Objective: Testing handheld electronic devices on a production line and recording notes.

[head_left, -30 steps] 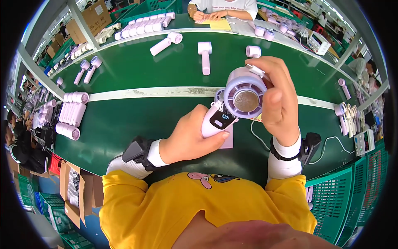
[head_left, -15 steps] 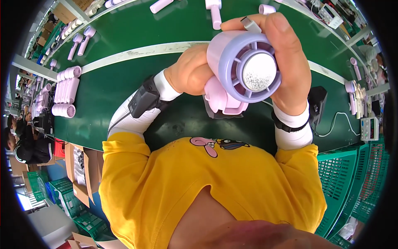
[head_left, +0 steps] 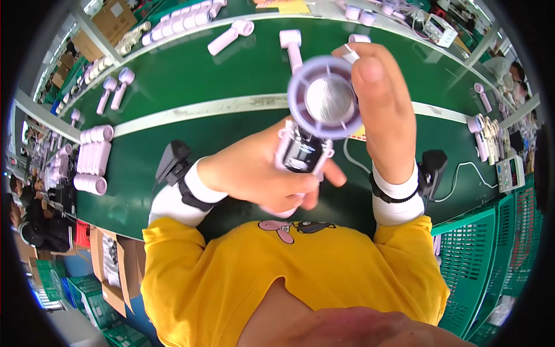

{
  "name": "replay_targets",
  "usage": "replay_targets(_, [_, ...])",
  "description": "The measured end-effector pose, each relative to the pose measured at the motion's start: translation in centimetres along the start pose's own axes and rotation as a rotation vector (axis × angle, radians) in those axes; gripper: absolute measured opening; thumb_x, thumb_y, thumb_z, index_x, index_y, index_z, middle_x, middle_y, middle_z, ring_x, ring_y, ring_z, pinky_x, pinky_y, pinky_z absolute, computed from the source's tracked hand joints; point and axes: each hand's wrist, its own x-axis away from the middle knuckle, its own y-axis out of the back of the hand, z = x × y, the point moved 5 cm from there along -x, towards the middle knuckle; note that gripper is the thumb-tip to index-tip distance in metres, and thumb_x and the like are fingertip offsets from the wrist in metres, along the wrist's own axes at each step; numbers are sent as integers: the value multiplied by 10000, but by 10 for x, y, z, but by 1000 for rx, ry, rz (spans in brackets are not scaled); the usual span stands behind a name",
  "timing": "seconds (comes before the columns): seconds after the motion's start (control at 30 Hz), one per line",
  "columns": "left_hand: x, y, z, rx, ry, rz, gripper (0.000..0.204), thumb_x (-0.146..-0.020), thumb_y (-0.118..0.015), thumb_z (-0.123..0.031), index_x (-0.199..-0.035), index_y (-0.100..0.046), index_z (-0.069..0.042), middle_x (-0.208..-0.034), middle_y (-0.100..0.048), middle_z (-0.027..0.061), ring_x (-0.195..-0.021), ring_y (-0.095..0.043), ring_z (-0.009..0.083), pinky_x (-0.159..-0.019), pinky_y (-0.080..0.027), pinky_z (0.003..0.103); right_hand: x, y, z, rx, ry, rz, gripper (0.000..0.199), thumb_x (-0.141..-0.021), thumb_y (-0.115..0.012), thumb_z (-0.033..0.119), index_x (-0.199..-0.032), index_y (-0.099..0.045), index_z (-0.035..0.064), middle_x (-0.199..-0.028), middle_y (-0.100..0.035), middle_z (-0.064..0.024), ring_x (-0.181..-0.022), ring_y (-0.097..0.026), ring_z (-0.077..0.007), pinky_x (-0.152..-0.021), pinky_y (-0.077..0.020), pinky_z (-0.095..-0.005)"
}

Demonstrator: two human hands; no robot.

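A lilac handheld fan [head_left: 328,99], with a ringed head and a silver disc at its centre, is held up over the green table. My left hand [head_left: 254,170] is closed round its handle from below, though some fingertips stick out past it. The handle is open at the top, and a black part [head_left: 302,155] shows inside. My right hand [head_left: 386,115] grips the head at its right side. Between the right thumb and fingers, a white cable plug [head_left: 350,55] pokes up at the head's upper edge.
More lilac fans [head_left: 93,151] are stacked at the table's left, and others [head_left: 230,37] lie beyond the white strip [head_left: 202,110]. A white cable [head_left: 462,166] runs to a small meter [head_left: 510,173] on the right. Green crates [head_left: 468,254] stand at the lower right, an open carton [head_left: 118,266] at the lower left.
The fan has tipped and shifted slightly left and down, so the open handle with its black inside now shows. My left hand has slid lower on the handle. My view has shifted slightly.
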Motion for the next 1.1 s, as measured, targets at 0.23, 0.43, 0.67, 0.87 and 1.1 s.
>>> replay_targets(0.23, [100,-2,-36,-64,-869,-191,551,-780,-530,-492,-1071,-377,-50,-919,-491,112,-737,-470,184,-545,-415,296,-1,9,5,-125,-40,-16,323,-838,-575,301,-923,-491,2,-733,-523,13,-612,-434,-23,-509,-364,-183])
replay_targets(0.43, [119,-16,-34,-62,-1198,-542,480,-782,-534,-444,-1034,-406,-56,-922,-471,77,-813,-438,182,-600,-389,298,3,3,-5,-40,-74,31,261,-841,-574,246,-899,-498,3,-678,-512,-11,-577,-438,-42,-492,-358,-196])
replay_targets(0.67, [131,-44,-40,-151,-1345,-775,374,-787,-543,-366,-1016,-441,-88,-928,-472,59,-737,-459,156,-543,-373,266,0,6,0,148,-66,63,165,-882,-504,176,-914,-515,14,-729,-476,23,-628,-389,-21,-539,-316,-163])
replay_targets(0.87, [118,-27,-40,79,-1296,-506,412,-808,-496,-323,-1061,-363,-26,-1007,-457,116,-690,-462,187,-544,-394,274,8,0,6,312,202,43,177,-892,-482,180,-897,-518,6,-699,-468,26,-605,-381,-26,-528,-311,-167])
replay_targets(1.1, [47,7,-44,247,-594,-469,332,-850,-300,-137,-1118,-321,58,-902,-502,219,-597,-550,259,-492,-486,331,12,-11,10,127,67,230,168,-874,-495,159,-796,-500,10,-606,-451,-56,-506,-411,-142,-474,-349,-262])
